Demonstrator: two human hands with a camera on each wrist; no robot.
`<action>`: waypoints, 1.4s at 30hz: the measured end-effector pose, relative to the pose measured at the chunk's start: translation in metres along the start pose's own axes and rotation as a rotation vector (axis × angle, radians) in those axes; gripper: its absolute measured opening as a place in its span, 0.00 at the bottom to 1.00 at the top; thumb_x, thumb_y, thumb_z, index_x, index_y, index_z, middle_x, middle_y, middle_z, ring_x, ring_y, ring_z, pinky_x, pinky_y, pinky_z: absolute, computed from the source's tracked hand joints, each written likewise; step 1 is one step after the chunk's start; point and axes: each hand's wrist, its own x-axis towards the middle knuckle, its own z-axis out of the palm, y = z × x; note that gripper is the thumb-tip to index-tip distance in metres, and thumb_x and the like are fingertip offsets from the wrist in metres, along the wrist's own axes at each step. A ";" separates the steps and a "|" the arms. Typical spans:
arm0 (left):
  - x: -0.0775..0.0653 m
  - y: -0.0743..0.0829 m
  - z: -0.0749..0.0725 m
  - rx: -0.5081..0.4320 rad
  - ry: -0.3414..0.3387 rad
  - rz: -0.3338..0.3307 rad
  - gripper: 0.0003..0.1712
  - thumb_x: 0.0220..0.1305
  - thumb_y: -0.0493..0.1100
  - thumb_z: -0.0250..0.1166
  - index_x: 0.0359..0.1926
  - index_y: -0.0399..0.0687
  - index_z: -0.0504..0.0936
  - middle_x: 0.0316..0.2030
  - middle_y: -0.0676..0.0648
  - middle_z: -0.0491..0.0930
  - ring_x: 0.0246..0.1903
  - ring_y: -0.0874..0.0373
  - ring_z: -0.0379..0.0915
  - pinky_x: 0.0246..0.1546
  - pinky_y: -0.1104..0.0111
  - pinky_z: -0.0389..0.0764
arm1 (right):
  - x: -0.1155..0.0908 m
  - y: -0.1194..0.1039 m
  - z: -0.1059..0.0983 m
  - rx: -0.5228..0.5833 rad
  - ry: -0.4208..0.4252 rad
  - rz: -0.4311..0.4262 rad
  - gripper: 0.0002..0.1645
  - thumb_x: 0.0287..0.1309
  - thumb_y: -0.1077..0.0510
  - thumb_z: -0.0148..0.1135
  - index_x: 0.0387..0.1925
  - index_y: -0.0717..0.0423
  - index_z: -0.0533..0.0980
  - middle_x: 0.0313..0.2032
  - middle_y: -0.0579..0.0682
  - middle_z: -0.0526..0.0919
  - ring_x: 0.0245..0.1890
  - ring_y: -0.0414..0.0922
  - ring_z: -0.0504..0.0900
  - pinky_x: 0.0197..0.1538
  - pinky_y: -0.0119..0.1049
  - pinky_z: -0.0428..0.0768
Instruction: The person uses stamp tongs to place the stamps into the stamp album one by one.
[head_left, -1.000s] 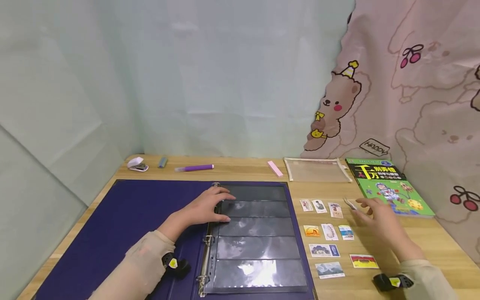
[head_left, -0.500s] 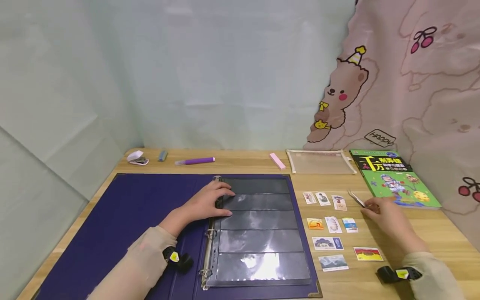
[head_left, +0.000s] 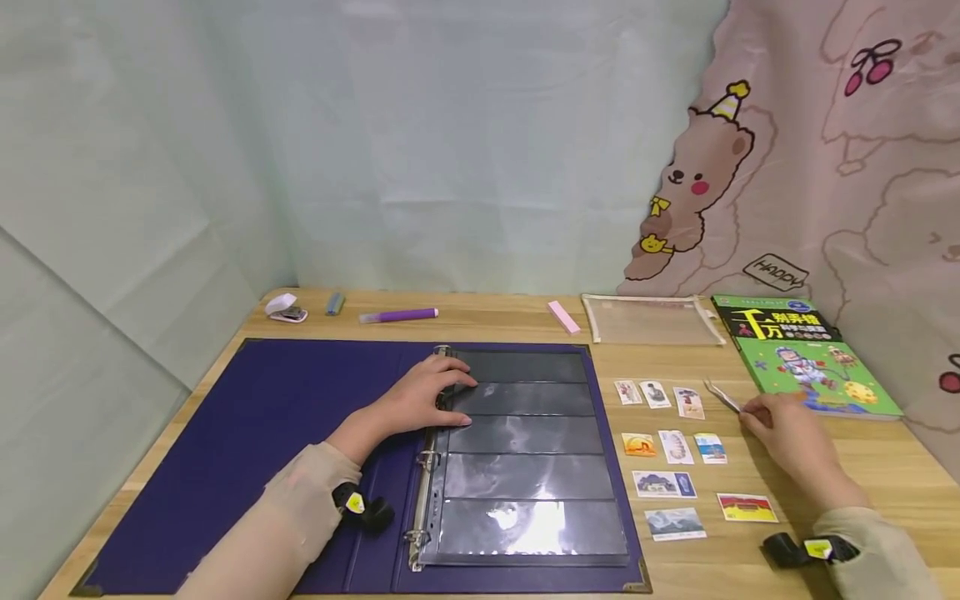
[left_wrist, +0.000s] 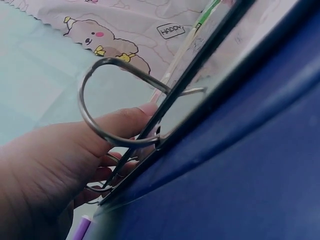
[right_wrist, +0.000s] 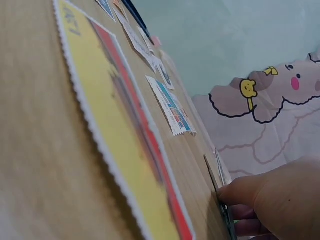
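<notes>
Head view: tweezers [head_left: 731, 402], long axis diagonal, tips leftward and away, in pinching fingers [head_left: 755, 424] of right hand [head_left: 793, 440]

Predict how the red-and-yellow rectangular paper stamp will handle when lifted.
The red-and-yellow stamp looks thin, so likely light and floppy. Its toothed edges could tear, and lying nearly flat, it may resist pinching.

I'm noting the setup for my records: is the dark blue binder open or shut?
Open: the binder lies spread out, its metal rings and pocket page showing.
</notes>
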 end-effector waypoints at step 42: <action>-0.002 0.000 0.002 -0.031 0.016 -0.006 0.30 0.48 0.62 0.64 0.52 0.61 0.74 0.59 0.51 0.66 0.61 0.50 0.58 0.59 0.48 0.58 | 0.000 -0.005 -0.015 0.770 -0.064 0.166 0.06 0.61 0.54 0.52 0.37 0.45 0.76 0.23 0.33 0.79 0.21 0.32 0.75 0.20 0.30 0.70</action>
